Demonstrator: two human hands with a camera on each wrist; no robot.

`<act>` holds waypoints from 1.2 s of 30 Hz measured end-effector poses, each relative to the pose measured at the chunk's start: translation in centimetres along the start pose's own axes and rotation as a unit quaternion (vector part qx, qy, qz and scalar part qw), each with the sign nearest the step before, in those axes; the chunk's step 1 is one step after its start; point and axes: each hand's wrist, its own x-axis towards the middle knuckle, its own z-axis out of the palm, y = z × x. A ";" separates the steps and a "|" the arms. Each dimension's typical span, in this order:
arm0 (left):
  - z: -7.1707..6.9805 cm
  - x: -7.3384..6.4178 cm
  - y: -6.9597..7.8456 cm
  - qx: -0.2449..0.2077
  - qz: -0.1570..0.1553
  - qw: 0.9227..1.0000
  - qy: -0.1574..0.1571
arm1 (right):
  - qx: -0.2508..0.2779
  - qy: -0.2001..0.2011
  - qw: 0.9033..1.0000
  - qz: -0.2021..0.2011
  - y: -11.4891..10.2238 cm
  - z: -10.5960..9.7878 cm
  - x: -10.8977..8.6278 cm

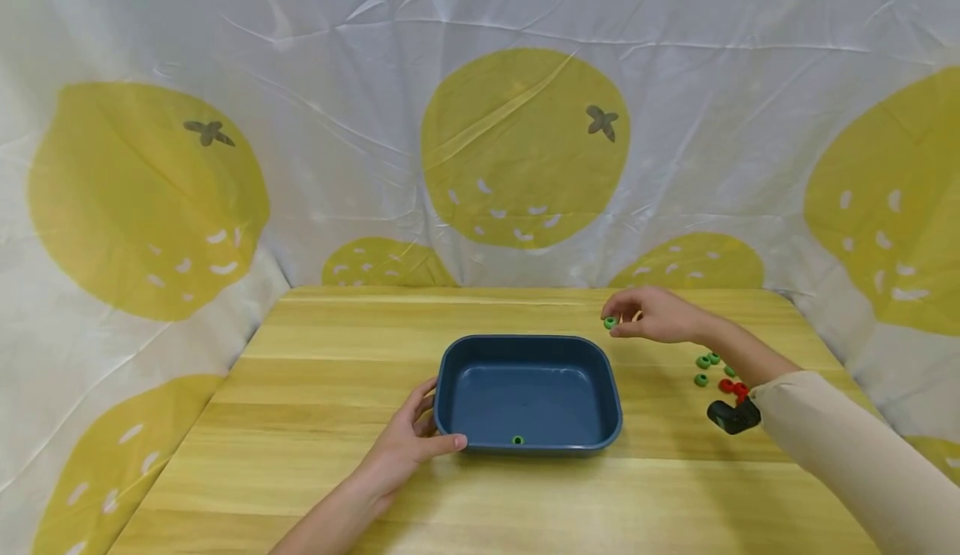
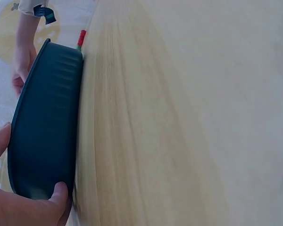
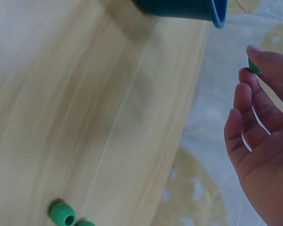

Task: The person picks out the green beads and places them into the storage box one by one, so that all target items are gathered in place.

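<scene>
A dark blue rectangular plastic tub (image 1: 525,401) sits on the wooden table, with one green bead (image 1: 518,440) inside by its front wall. My left hand (image 1: 399,445) grips the tub's front left corner, thumb on the front and fingers along the left side. Beyond the tub's right back corner, my right hand (image 1: 662,315) is raised above the table. Its thumb and fingertips pinch a green bead (image 1: 610,322) with a hole through it. In the right wrist view only a sliver of that bead (image 3: 254,69) shows.
Several loose green beads (image 1: 702,362) and a few red beads (image 1: 727,385) lie on the table (image 1: 330,372) to the right, partly hidden by the right forearm. A black strap mount (image 1: 733,416) is on the right wrist. A lemon-print cloth (image 1: 360,138) hangs behind the table.
</scene>
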 end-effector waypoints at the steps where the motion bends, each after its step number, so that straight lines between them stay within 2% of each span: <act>1: 0.0 0.0 0.0 0.000 0.000 1.000 0.000 | 0.000 -0.001 1.000 -0.004 -0.1 0.1 0.3; 13: -0.5 0.1 0.1 0.003 -0.006 1.000 0.012 | -0.001 -0.053 0.997 -0.052 -2.6 1.1 3.6; 20: -0.3 0.0 0.1 0.006 -0.009 1.000 0.011 | 0.003 -0.079 0.994 -0.077 -4.1 2.0 4.9; 29: 0.1 0.1 -0.1 0.006 -0.004 1.000 0.004 | -0.012 -0.088 0.991 -0.095 -6.2 3.1 7.3; 36: 0.1 0.1 0.1 0.004 -0.004 1.000 0.004 | 0.005 -0.093 0.988 -0.121 -8.2 4.8 9.9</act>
